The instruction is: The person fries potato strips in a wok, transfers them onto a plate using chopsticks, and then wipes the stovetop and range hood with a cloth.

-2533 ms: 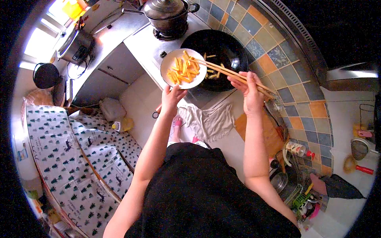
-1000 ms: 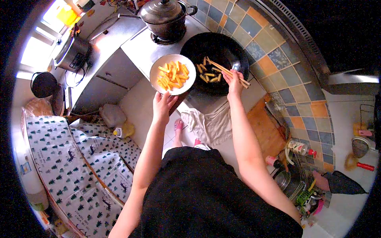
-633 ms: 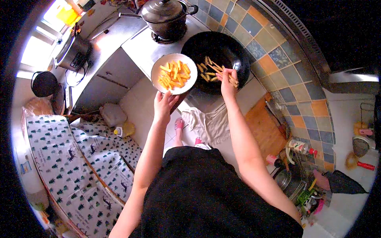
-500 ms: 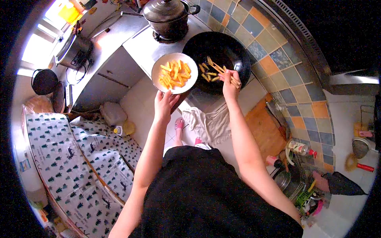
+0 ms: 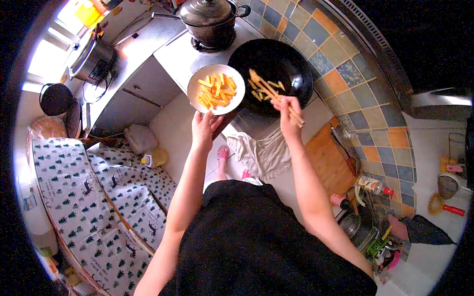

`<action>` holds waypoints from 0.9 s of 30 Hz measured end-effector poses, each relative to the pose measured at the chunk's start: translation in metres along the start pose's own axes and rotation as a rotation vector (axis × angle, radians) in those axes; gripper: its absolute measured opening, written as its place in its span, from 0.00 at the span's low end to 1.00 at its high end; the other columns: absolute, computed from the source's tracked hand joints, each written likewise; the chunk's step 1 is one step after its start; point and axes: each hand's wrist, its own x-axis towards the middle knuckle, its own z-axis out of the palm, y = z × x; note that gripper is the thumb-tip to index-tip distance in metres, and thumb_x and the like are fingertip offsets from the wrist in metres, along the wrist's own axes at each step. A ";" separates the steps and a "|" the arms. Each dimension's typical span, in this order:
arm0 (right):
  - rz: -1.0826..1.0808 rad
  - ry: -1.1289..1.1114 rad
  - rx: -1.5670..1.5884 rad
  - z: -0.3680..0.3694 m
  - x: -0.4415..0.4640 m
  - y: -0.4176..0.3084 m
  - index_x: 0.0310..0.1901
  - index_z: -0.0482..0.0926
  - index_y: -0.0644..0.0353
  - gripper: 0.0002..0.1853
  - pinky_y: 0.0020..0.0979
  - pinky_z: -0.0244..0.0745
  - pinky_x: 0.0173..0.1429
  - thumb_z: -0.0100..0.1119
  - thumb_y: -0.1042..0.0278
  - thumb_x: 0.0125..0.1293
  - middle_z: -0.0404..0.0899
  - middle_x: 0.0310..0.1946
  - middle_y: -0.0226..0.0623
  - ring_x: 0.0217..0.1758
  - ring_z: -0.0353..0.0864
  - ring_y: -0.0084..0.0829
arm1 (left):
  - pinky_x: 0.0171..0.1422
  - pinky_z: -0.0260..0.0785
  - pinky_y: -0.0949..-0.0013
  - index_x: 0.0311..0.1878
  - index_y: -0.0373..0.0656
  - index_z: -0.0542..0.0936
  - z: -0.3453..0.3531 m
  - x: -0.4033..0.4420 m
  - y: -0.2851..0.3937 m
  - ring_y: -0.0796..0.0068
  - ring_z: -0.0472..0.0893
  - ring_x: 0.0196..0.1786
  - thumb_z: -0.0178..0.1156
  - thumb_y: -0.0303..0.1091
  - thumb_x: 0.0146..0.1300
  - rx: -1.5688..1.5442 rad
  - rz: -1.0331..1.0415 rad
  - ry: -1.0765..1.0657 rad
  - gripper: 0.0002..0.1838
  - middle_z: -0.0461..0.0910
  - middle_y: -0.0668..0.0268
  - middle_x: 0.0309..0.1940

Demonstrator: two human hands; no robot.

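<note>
A kitchen, shown by the wok (image 5: pixel 296 64), the lidded pot (image 5: pixel 206 24) (on a burner) and the tiled wall (image 5: pixel 358 96).

We see a kitchen with a wall of square tiles (image 5: pixel 340 81), which are blue-grey, beige and orange. At the upper left there is a window (image 5: pixel 47 59), and the daylight comes in very bright. Below it we find a metal counter (image 5: pixel 140 42) above a grey cabinet (image 5: pixel 131 96). The floor (image 5: pixel 170 123) is of pale tiles. On the left we notice a cloth (image 5: pixel 74 197) with small trees and deer printed on it.
</note>
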 end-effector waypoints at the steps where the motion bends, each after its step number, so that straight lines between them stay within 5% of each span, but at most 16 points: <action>1: -0.023 -0.077 -0.049 0.002 -0.006 -0.008 0.38 0.69 0.65 0.12 0.26 0.77 0.41 0.44 0.63 0.70 0.79 0.34 0.41 0.40 0.82 0.30 | 0.48 0.75 0.72 0.53 0.37 0.65 -0.002 0.003 -0.001 0.71 0.77 0.42 0.48 0.29 0.65 -0.002 0.004 -0.001 0.14 0.73 0.58 0.45; 27: 0.084 0.038 0.180 -0.015 -0.006 -0.013 0.39 0.68 0.65 0.12 0.27 0.79 0.44 0.43 0.63 0.71 0.77 0.37 0.43 0.39 0.82 0.34 | 0.48 0.76 0.71 0.52 0.37 0.65 0.007 -0.005 -0.002 0.71 0.78 0.43 0.49 0.28 0.63 0.006 0.013 0.011 0.15 0.74 0.58 0.45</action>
